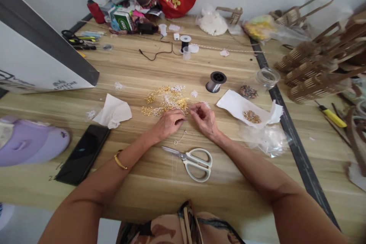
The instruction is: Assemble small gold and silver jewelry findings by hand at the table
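Observation:
My left hand [170,124] rests at the near edge of a pile of gold and silver jewelry findings [168,101], its fingers curled together. Close by on the right, my right hand [204,119] has thumb and forefinger pinched. Whatever the fingertips hold is too small to make out. Between the hands and the scissors [197,164] lies a short silver chain [180,137] with a ring at its end. The scissors have pale handles and point left. Small heaps of clear beads [194,93] sit beside the pile.
A wire spool [216,82] stands behind my right hand. Farther right are white paper [236,107] with gold bits [251,116], dark beads [248,92] and a plastic bag [265,139]. At left lie a phone [82,155], a tissue [114,112] and a large box [42,45].

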The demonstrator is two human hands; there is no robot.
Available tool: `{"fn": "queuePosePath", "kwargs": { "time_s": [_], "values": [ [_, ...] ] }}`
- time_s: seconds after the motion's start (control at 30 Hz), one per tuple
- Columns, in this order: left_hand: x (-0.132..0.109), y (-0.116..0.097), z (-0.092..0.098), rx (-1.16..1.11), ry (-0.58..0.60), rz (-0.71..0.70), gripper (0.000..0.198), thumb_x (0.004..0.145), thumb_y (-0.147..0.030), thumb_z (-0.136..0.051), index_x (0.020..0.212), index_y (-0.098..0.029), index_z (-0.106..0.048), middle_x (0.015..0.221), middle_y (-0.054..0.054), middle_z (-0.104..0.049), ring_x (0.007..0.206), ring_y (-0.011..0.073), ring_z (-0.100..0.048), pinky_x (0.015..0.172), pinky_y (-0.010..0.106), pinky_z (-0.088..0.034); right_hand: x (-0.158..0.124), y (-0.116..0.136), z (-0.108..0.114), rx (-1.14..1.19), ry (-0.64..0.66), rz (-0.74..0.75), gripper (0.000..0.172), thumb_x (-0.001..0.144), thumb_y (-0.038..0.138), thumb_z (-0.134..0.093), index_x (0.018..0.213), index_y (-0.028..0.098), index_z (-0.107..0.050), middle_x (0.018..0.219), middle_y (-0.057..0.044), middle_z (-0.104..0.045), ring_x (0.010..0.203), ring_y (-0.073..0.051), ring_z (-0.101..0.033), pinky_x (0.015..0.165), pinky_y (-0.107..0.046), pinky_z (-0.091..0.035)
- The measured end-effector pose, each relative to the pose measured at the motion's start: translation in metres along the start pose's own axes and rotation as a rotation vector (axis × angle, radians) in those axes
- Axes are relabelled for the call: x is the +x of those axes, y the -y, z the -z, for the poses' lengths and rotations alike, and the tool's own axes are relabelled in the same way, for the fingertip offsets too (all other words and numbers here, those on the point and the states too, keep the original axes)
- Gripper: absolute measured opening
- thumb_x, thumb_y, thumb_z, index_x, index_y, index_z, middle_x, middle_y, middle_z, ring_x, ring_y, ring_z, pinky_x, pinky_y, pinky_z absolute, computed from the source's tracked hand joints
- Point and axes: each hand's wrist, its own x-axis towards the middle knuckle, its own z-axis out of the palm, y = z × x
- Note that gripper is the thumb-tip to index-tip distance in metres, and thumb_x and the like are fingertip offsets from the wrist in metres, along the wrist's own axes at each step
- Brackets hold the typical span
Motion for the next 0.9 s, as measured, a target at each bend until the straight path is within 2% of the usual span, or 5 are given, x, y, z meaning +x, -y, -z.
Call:
{"fn": "queuePosePath", "kwargs": {
  "time_s": [0.3, 0.47, 0.63, 0.9],
  "values": [
    [0.004, -0.002, 0.008, -0.135, -0.112, 0.106, 0.011, 0.08, -0.013, -0.06, 0.082, -0.017, -0.071, 0.083, 0.007, -0.07, 0.079, 0.0173, -0.064, 0.077, 0.03, -0.049, 0.0, 0.002, 0.003, 0.02, 0.013, 0.005, 0.013, 0.091, 0.031, -0.05, 0.095, 0.019, -0.052, 0.068, 0.002, -0.05, 0.053, -0.009, -0.041, 0.05, -0.024, -0.034],
    [0.004, -0.005, 0.01, -0.109, 0.03, 0.014, 0.014, 0.081, -0.012, -0.058, 0.079, -0.016, -0.071, 0.084, 0.008, -0.069, 0.081, 0.0176, -0.064, 0.077, 0.029, -0.049, 0.0, 0.003, 0.005, 0.012, 0.037, 0.004, 0.013, 0.093, 0.029, -0.044, 0.093, 0.02, -0.054, 0.067, 0.001, -0.049, 0.056, -0.012, -0.044, 0.053, -0.026, -0.036],
    [0.002, -0.008, 0.01, 0.027, 0.204, -0.113, 0.014, 0.086, -0.012, -0.055, 0.081, -0.015, -0.068, 0.082, 0.006, -0.066, 0.08, 0.0162, -0.06, 0.075, 0.028, -0.046, 0.0, 0.003, 0.005, -0.001, 0.039, -0.012, 0.014, 0.091, 0.026, -0.045, 0.091, 0.018, -0.057, 0.064, 0.002, -0.048, 0.053, -0.01, -0.039, 0.05, -0.025, -0.032],
    [-0.002, -0.012, 0.011, 0.178, 0.328, -0.188, 0.02, 0.092, -0.02, -0.05, 0.082, -0.013, -0.067, 0.086, 0.006, -0.061, 0.082, 0.0156, -0.056, 0.077, 0.027, -0.044, 0.0, 0.003, 0.003, -0.006, 0.035, -0.007, 0.015, 0.089, 0.025, -0.047, 0.091, 0.016, -0.059, 0.067, 0.001, -0.051, 0.053, -0.008, -0.039, 0.048, -0.022, -0.031]
  ]
}}
